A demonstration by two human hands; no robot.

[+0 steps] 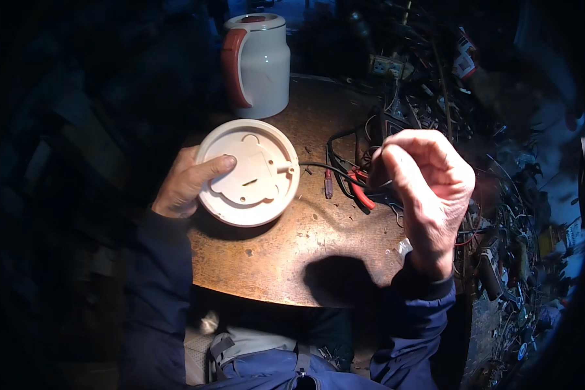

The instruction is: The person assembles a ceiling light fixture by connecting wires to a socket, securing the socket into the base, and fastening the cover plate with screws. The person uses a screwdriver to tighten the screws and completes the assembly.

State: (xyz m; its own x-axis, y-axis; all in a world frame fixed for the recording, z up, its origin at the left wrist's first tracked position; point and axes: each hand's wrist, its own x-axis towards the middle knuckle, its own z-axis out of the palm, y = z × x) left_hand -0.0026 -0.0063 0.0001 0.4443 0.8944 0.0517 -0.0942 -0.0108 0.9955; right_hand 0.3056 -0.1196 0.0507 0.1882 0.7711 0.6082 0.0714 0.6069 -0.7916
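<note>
My left hand (pixel 187 180) grips a round white plastic base (pixel 267 147) by its left rim, the thumb lying on its face. Its underside, with a recessed plate, small holes and a short slot, is turned up toward me. From the base's right side a black cord (pixel 320 164) runs off toward my right hand. My right hand (pixel 430 186) is raised over the right part of the table, thumb and fingers closed together. Whatever they may pinch is too small or hidden to make out. Below that hand lie red-handled pliers (pixel 363 192) and a screwdriver (pixel 329 184).
A white jug (pixel 266 68) with a red handle stands at the back of the brown wooden table (pixel 253 263). Tangled wires, tools and small parts (pixel 500 260) are heaped along the right side. A socket block (pixel 388 66) sits at the back right. Small dark screws (pixel 307 171) lie near the cord.
</note>
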